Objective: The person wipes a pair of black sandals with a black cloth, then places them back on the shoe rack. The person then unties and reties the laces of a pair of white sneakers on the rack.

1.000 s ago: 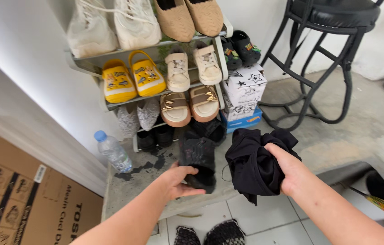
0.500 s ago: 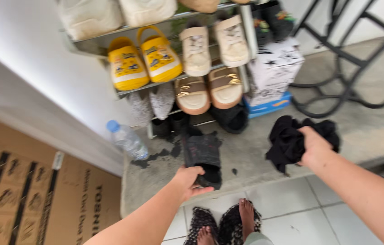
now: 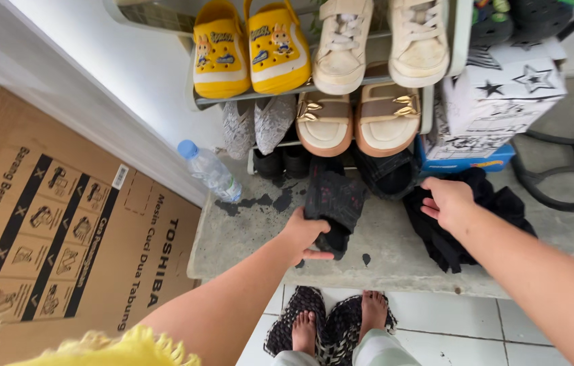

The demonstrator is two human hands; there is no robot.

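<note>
Black cloth [image 3: 466, 220] lies bunched on the concrete step [image 3: 395, 254], toward its right end, just in front of the shoe rack [image 3: 460, 41]; the right hand [image 3: 448, 201] rests on top of it, fingers curled loosely into the fabric. A cardboard box [image 3: 63, 237] leans at the step's left edge. The rack carries yellow clogs [image 3: 252, 46] and beige sandals [image 3: 358, 122]. Near the step's front edge, the left hand [image 3: 306, 236] grips a dark boot [image 3: 333, 207], thumb and fingers closed around its lower part. A plastic bottle [image 3: 209, 169] lies by the step's back left corner.
</note>
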